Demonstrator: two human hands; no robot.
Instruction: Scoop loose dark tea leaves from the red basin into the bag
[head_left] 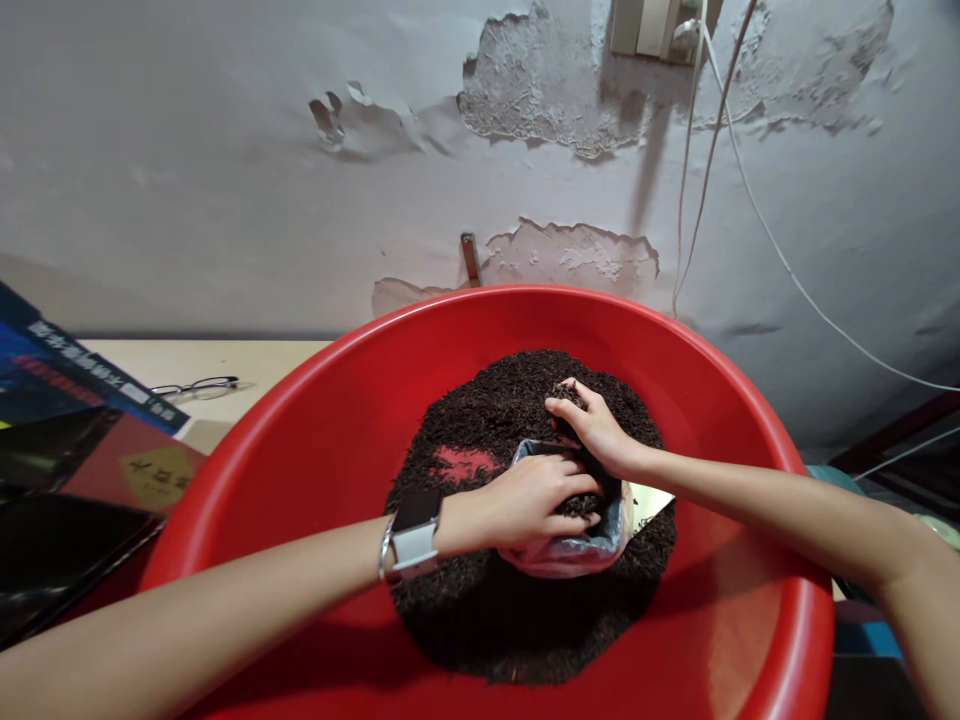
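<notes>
Head view, red basin: a wide red basin (322,465) fills the middle, with dark loose leaves (480,415) heaped over its bottom; a bare red patch shows through left of the bag.
Plastic bag: the bag (559,566) sits among the leaves in the basin, mouth upward, its clear film edge loose and uneven; both hands are at its mouth.
Left hand: the left hand (536,495) lies across the near-left side of the mouth, fingers bent and slightly apart over leaves; I cannot tell whether they grip any.
Right hand: the right hand (600,430) is at the far edge of the mouth, thumb and fingers curled around a clump of leaves.
Left wrist: a watch (416,510) and a bracelet (385,550).
Pale sheet: a light, flat piece (649,503) lies just right of the bag.
Desk: beyond the basin's left rim, the desk (277,353) carries glasses (202,385) near some books (82,365).
Spill risk: leaves could trickle from the right hand if its fingers loosen, or scatter outside if the clump catches the film edge.
Bag risk: pressure from the left hand could fold the soft rim inward or tip the bag, since its wall looks thin.
</notes>
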